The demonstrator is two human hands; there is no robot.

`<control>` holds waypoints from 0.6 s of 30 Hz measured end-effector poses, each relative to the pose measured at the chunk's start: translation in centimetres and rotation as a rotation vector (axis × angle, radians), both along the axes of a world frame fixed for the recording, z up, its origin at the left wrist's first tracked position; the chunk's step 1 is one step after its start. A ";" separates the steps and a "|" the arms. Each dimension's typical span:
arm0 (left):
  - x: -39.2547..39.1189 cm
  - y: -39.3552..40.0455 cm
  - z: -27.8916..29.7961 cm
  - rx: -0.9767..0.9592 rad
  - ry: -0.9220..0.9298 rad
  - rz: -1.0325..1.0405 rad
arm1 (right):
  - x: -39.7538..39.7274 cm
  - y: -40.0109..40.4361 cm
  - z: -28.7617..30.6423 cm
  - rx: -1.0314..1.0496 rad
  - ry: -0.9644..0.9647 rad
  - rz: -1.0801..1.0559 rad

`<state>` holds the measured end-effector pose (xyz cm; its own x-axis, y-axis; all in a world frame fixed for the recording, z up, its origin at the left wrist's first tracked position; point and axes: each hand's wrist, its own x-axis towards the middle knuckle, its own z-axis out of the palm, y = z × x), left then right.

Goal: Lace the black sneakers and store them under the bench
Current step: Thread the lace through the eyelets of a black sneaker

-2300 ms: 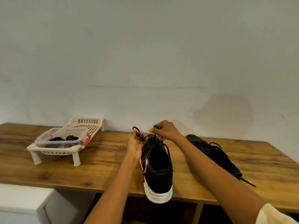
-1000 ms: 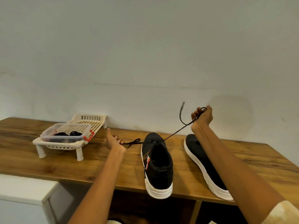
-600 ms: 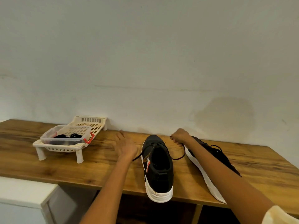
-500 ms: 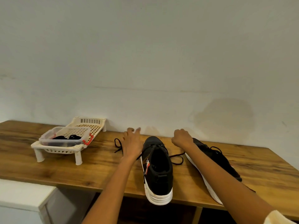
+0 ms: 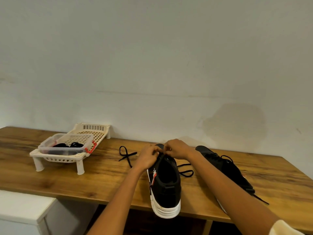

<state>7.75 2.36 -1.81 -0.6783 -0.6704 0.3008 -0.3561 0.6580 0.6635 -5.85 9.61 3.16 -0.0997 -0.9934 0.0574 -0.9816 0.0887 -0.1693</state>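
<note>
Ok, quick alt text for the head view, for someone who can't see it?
Both hands, left hand and right hand, work the laces at the tongue of a black sneaker on a wooden bench; the second sneaker lies to its right.

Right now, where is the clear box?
The clear box sits in the white rack at the bench's left end, far left of both sneakers.

1. Pretty soft, even indoor light, kinda dim and warm, no glare anywhere.
2. Faint shadows on the wall (image 5: pixel 169 65) behind the tabletop (image 5: pixel 84 180).
3. Wide-angle bend curves the tabletop edges.
4. Slightly soft overall, the fingers (image 5: pixel 156 152) look smeary.
</note>
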 end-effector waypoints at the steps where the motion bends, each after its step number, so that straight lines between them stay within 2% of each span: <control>1: 0.0 0.0 0.0 0.013 0.016 0.009 | -0.1 0.0 -0.3 -0.020 -0.017 -0.023; 4: 0.0 0.1 0.1 0.041 0.030 0.026 | -0.8 0.3 -1.1 -0.142 -0.191 -0.140; 7: -0.5 0.2 0.2 -0.024 -0.053 0.067 | -0.8 1.0 -1.8 -0.248 -0.402 -0.222; 9: -0.8 0.3 0.1 -0.029 -0.072 0.110 | -0.6 1.1 -2.0 -0.270 -0.422 -0.234; 11: -1.0 0.4 0.1 0.090 -0.039 0.120 | -0.5 1.1 -2.1 -0.302 -0.438 -0.249; 13: -1.1 0.4 0.4 0.127 -0.047 0.120 | -0.3 1.2 -2.3 -0.354 -0.497 -0.257; 15: -1.3 0.4 1.3 0.219 0.080 0.133 | -0.1 1.6 -2.5 -0.348 -0.509 -0.225; 18: -1.8 1.1 2.9 0.529 0.424 0.158 | 0.4 2.1 -3.3 -0.270 -0.593 -0.135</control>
